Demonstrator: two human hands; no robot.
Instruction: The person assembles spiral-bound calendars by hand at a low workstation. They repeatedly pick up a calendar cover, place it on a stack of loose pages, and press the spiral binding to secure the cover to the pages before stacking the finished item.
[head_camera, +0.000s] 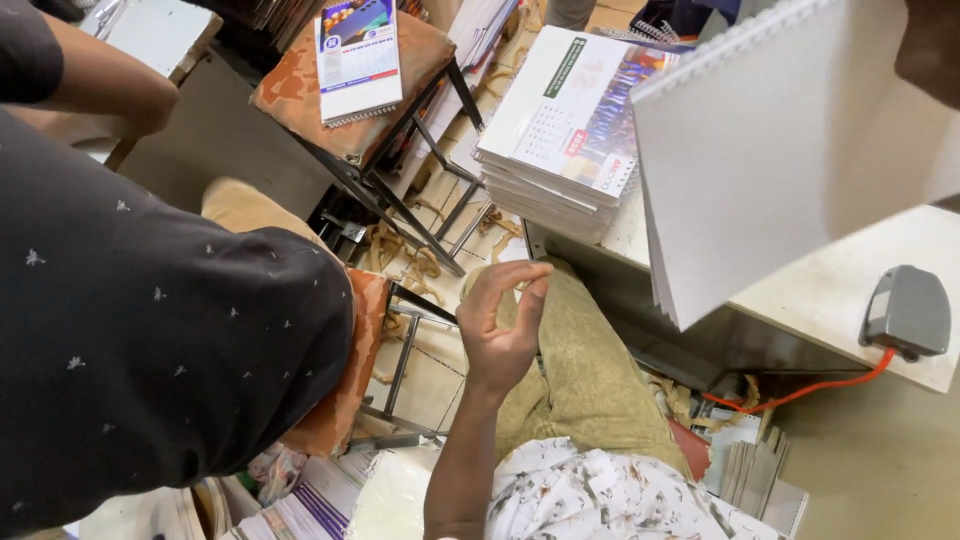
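Note:
My left hand (503, 318) hovers over my olive-trousered knee (585, 370), palm up. Its fingers are curled, thumb and forefinger tips meeting, and nothing shows between them. My right hand (932, 42) is a dark blur in the top right corner. It grips a thick white pad of punched sheets (760, 160), held tilted above the white table (850, 290). A stack of spiral-bound desk calendars (565, 125) lies on the table's far left end, just left of the pad.
A person in a black shirt (140, 340) sits close on my left on an orange-cushioned stool (345, 380). Another stool (360, 95) carries one calendar. A grey device (908, 312) with an orange cable rests on the table. Paper scraps and booklets litter the floor.

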